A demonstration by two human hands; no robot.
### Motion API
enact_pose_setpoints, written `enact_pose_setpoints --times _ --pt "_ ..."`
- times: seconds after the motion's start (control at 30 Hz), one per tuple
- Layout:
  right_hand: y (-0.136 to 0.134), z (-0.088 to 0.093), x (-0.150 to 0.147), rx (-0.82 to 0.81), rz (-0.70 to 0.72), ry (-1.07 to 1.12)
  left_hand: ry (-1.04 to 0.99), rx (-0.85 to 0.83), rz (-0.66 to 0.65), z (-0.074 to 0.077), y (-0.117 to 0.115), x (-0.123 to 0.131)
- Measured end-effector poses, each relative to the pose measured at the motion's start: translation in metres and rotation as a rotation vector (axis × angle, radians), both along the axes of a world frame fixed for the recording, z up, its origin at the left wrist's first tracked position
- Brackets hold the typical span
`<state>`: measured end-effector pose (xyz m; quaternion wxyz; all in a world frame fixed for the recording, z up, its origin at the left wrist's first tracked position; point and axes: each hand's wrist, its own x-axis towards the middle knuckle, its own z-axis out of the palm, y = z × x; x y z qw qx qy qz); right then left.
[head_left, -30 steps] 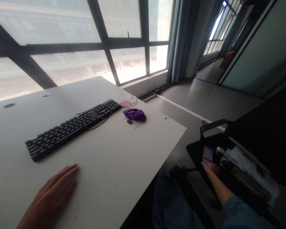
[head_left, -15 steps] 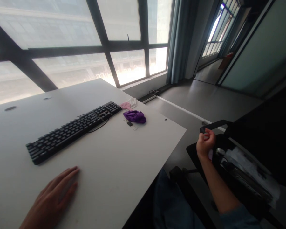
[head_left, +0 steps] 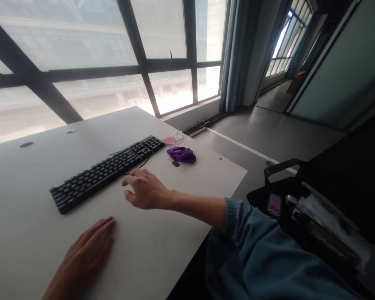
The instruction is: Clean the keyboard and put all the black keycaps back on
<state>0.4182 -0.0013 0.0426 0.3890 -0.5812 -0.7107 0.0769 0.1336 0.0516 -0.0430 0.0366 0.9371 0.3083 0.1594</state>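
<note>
My left hand (head_left: 89,252) lies flat on the white table (head_left: 150,246), fingers stretched out, with nothing in it. Over the table, in front of the black keyboard (head_left: 109,171), is my right hand (head_left: 146,189), its fingers apart and curved, holding nothing that I can see. A cable loops along the keyboard's near side, partly hidden behind my right hand. Beyond the keyboard's right end lie a purple cloth item (head_left: 181,155), a pink round item (head_left: 170,141) with clear plastic beside it, and a small black piece (head_left: 175,163).
To the right of the table stands a black chair with a black bag (head_left: 262,196) holding papers and a purple item (head_left: 275,204). Windows (head_left: 170,91) run behind the table, with a curtain (head_left: 233,62) at their right end. A cable lies on the floor by the wall.
My right hand has moved left from the bag to above the table, and its curled fingers have opened. My left hand stays flat on the table. The view has shifted slightly.
</note>
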Motion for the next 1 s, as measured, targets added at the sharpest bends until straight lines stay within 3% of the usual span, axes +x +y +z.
enact_pose_setpoints --times 0.13,0.27,0.4,1.0 --pt "0.032 -0.03 -0.027 -0.043 0.091 -0.051 -0.02 0.038 -0.036 0.0 -0.001 -0.002" --pt "0.033 -0.051 -0.035 0.009 0.136 -0.045 -0.032 0.08 -0.089 0.0 -0.002 -0.002" --pt "0.03 -0.052 -0.034 0.046 0.19 0.001 -0.038 0.087 -0.089 -0.001 -0.001 -0.001" --pt "0.037 -0.064 -0.037 -0.02 0.149 0.293 -0.059 0.071 -0.071 0.005 -0.017 -0.001"
